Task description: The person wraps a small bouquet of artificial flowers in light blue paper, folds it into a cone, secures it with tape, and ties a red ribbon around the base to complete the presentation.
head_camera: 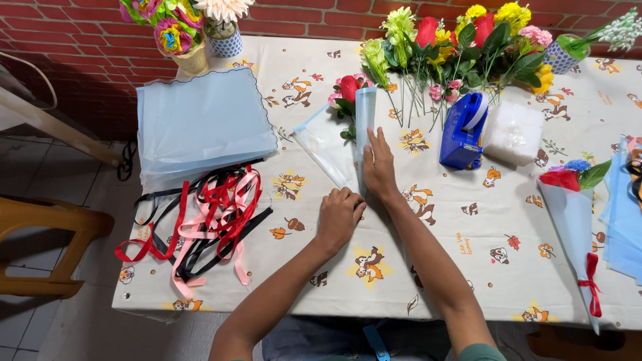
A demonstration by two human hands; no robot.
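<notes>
A light blue wrapping sheet lies folded into a cone around a red and pink flower bunch on the patterned tablecloth. My right hand presses flat on the folded right flap of the sheet, fingers stretched toward the flowers. My left hand is curled at the narrow lower tip of the cone, pinching it against the table.
A stack of light blue sheets lies at left, with red, pink and black ribbons below it. A blue tape dispenser, a white block, loose artificial flowers and a finished blue bouquet sit to the right. A wooden chair stands left.
</notes>
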